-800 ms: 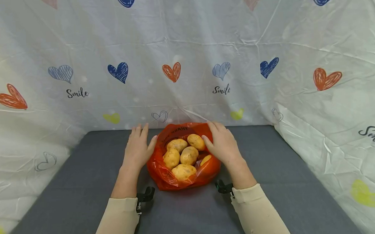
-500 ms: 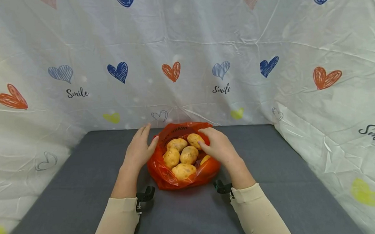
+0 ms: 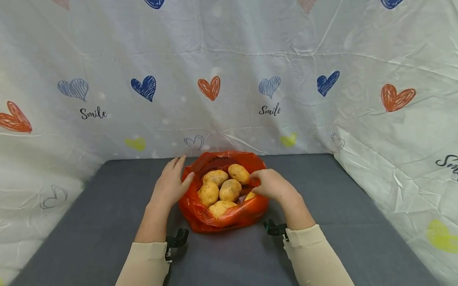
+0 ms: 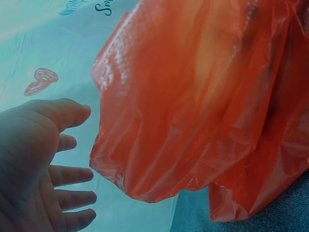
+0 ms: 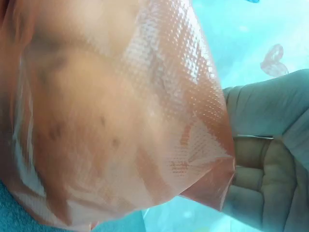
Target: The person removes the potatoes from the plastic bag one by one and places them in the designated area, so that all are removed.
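Note:
A red plastic bag with its mouth open sits on the table. Several potatoes lie inside it, and one at the right is partly hidden by the bag's side. My left hand is at the bag's left side with fingers extended and thumb near the rim. In the left wrist view, a small gap separates that hand from the bag. At the right rim, my right hand grips the bag with curled fingers. Its fingertips are partly behind the film in the right wrist view.
The dark grey table extends around the bag. Behind it hangs a white sheet printed with hearts and "Smile", which also runs down both sides. A black wrist mount is on the left wrist, another on the right.
My right hand has moved from the far right rim in over the bag, then lower along its right side, curling its fingers at the rim. The left hand has barely shifted.

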